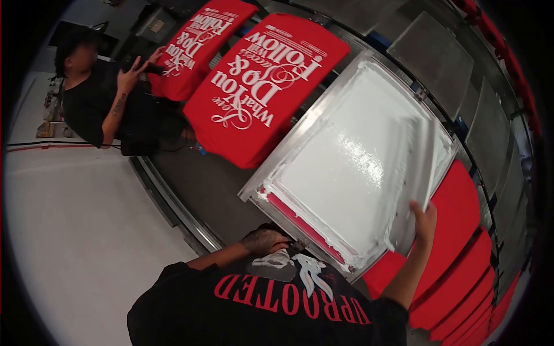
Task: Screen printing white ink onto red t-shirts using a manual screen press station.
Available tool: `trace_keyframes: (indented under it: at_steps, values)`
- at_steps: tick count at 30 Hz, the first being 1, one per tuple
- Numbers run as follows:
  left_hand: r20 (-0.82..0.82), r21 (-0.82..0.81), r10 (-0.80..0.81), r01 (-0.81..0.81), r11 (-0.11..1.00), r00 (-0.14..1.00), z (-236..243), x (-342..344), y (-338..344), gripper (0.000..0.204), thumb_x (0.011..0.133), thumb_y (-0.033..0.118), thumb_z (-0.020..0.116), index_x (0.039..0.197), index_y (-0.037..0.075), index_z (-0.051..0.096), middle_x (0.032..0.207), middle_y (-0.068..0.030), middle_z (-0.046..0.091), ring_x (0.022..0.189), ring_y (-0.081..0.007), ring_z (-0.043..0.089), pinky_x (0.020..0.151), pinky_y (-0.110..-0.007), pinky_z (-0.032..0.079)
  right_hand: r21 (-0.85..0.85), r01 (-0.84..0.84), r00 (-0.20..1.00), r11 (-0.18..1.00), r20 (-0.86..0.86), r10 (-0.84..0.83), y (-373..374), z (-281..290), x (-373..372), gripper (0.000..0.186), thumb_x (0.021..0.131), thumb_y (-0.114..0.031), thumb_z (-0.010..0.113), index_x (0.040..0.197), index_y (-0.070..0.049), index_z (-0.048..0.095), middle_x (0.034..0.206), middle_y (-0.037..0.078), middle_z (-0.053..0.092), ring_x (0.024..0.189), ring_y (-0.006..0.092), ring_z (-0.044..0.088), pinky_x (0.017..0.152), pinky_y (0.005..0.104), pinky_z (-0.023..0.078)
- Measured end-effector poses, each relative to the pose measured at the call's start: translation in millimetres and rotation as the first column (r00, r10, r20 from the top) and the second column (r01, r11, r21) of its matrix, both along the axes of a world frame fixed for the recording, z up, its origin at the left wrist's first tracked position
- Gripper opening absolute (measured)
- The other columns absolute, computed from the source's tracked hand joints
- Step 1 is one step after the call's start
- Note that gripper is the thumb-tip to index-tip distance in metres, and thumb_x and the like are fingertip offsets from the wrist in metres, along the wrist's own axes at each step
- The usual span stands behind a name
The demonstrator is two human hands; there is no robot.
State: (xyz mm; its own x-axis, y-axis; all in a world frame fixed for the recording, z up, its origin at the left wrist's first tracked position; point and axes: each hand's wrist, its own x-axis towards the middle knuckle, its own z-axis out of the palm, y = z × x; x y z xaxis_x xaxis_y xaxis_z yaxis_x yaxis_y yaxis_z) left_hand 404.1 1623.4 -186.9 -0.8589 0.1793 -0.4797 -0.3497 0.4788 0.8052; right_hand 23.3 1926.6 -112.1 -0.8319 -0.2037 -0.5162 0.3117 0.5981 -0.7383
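Note:
A screen-printing frame (pixel 300 130) with silvery metal edges lies in front of me, its mesh coated with glossy white ink (pixel 346 144). Along its right side stands a long squeegee (pixel 420 167), slightly blurred and smeared with white ink. My right hand (pixel 425 222) is closed round the near end of this squeegee. My left hand (pixel 265 241) is curled low beside the frame's near edge, close to a small dark metal bracket (pixel 297 247); what its fingers hold is hidden. A strip of red shows under the near side of the mesh.
Printed red shirts (pixel 268 81) with white lettering lie on boards to the far left. Several plain red shirts (pixel 456 202) fan out at right on other boards. Bare grey boards (pixel 430 63) line the back right. Another person (pixel 92 92) in black stands at far left, hands raised.

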Motion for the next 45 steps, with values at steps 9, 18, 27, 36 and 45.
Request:
trace_keyframes:
  at_steps: [9,18,27,36,45]
  values:
    - [0.178,0.008,0.364,-0.372,0.928,0.914,12.1,-4.3,47.1,0.028,0.083,0.023,0.075,0.103,0.003,0.070,0.081,-0.0118,0.063,0.069,-0.0227,0.064,0.062,-0.032,0.049,0.651,-0.351,0.609,0.673,-0.387,0.692,-91.4,-23.9,-159.1,0.032,0.080,-0.022,0.068,0.106,-0.004,0.062,0.089,0.023,0.067,0.085,0.0397,0.065,0.080,0.0456,0.049]
    - [0.419,0.077,0.574,-0.658,0.749,0.703,0.5,21.6,70.0,0.026,0.088,0.019,0.072,0.107,0.001,0.070,0.076,-0.0024,0.068,0.069,-0.0063,0.056,0.061,-0.025,0.047,0.667,-0.249,0.387,0.702,-0.596,0.704,-74.9,-75.5,-95.1,0.034,0.070,-0.003,0.065,0.103,-0.010,0.060,0.089,0.007,0.068,0.086,0.0238,0.065,0.092,0.0432,0.041]
    - [0.303,0.260,0.209,-0.291,0.921,0.930,-22.1,2.2,33.9,0.028,0.090,0.028,0.069,0.087,0.001,0.064,0.064,-0.0029,0.056,0.061,-0.0069,0.048,0.056,-0.028,0.042,0.479,-0.551,0.643,0.684,-0.279,0.713,-58.0,38.4,83.1,0.039,0.074,-0.003,0.062,0.112,-0.009,0.063,0.096,0.008,0.071,0.088,0.0226,0.066,0.095,0.0398,0.038]
    - [-0.667,-0.507,-0.172,-0.272,0.818,0.725,61.6,-67.5,-46.9,0.058,0.065,0.051,0.084,0.103,0.010,0.065,0.103,-0.0088,0.057,0.100,-0.0272,0.055,0.086,-0.044,0.044,0.374,-0.638,0.701,0.673,-0.078,0.709,-77.1,25.5,206.1,0.047,0.068,-0.002,0.065,0.114,-0.008,0.061,0.098,0.012,0.069,0.091,0.0252,0.064,0.089,0.0392,0.040]
    - [-0.483,-0.813,-0.629,-0.045,0.580,0.609,19.4,-107.1,-104.8,0.024,0.071,0.016,0.070,0.091,0.010,0.060,0.082,-0.0044,0.059,0.081,-0.0232,0.060,0.085,-0.045,0.043,0.659,-0.367,0.810,0.657,-0.121,0.573,-6.1,24.4,241.7,0.041,0.067,-0.010,0.076,0.106,-0.006,0.063,0.102,0.012,0.066,0.096,0.0315,0.062,0.086,0.0423,0.043]
